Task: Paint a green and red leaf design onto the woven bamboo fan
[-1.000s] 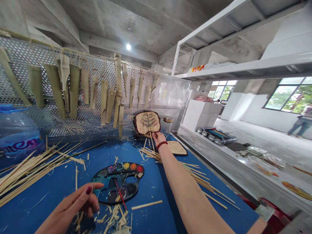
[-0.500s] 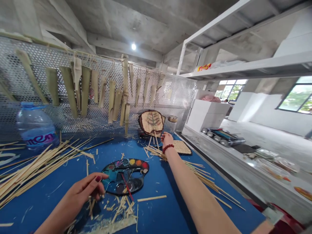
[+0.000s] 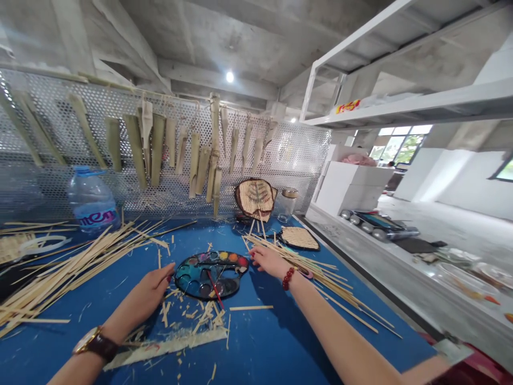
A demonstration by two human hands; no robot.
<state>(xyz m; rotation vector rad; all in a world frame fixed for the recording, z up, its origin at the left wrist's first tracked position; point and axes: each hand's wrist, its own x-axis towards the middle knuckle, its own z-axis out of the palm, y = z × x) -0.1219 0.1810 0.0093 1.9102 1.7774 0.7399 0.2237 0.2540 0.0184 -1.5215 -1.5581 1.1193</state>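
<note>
A black paint palette [image 3: 230,284] with several coloured wells lies on the blue table, a thin red-handled brush [image 3: 215,290] resting across it. At its left edge is my left hand [image 3: 152,291], fingers stretched towards the rim; whether they touch it I cannot tell. My right hand [image 3: 270,262] hovers by the palette's right end with fingers apart and nothing held. Just beyond that hand lie thin bamboo strips [image 3: 332,278]. Behind them a round woven fan [image 3: 255,199] with a painted leaf pattern stands upright, and a flat woven piece [image 3: 300,238] with dark edging lies nearby.
A large water bottle [image 3: 93,200] stands at the left behind a pile of bamboo strips [image 3: 86,267]. Shavings and a pale flat strip [image 3: 172,346] lie in front of the palette. A glass jar [image 3: 287,206] stands at the back right, before a perforated metal panel [image 3: 168,198] with hanging bamboo pieces.
My right hand has come back from beside the fan to the palette's right end. My left hand stays by the palette's left edge, its fingers straighter. The view has turned left.
</note>
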